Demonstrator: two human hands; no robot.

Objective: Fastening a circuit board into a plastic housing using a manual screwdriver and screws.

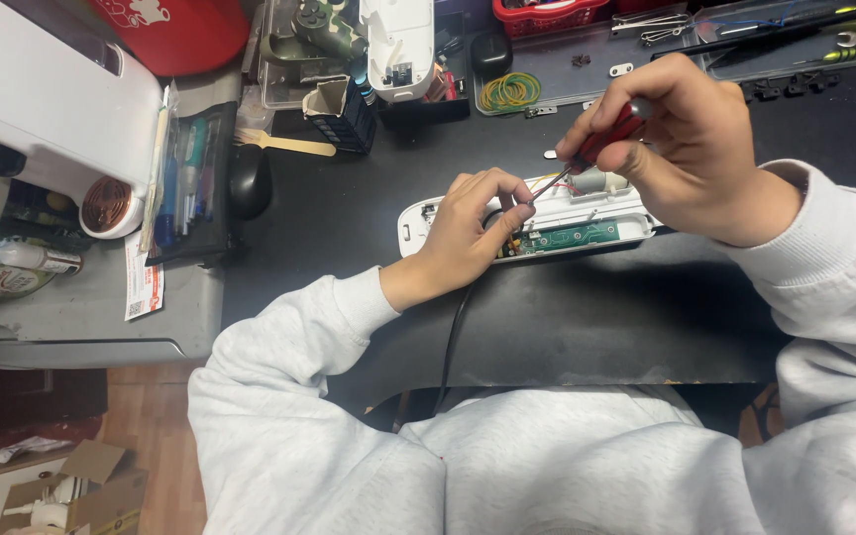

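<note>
**Fingers at work on an opened white device**

Fingers (507, 193) of the left hand (463, 233) pinch thin wires just above the opened white device (532, 223), which lies on the black desk (587, 317) in front of the person. Inside its shell shows a green circuit board (572, 237). The right hand (691, 149) is closed around a red-handled screwdriver (606, 139), its tip pointing down toward the wires. Yellow rubber bands (509, 91) lie well apart, in a tray (596, 69) at the desk's far edge.
</note>
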